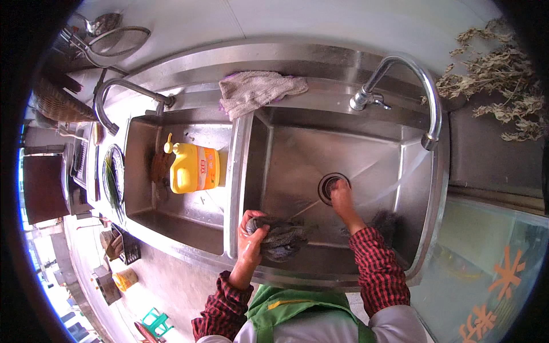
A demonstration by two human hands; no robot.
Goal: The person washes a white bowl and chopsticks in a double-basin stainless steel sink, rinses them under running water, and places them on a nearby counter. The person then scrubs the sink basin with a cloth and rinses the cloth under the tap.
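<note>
My left hand grips a wet, bunched grey cloth over the front left of the right basin of a stainless steel double sink. My right hand reaches to the round drain in that basin's floor. Its fingertips are at the drain's mouth, and whether they hold anything is hidden. From the right gooseneck faucet a thin stream of water runs into the basin. A dark, blurred patch, perhaps another cloth, shows beside my right forearm.
A yellow pump jug of detergent stands in the left basin. A folded pale towel lies across the back ledge. Another faucet and a plate of green stalks are at the left. Dried plants hang over the right side.
</note>
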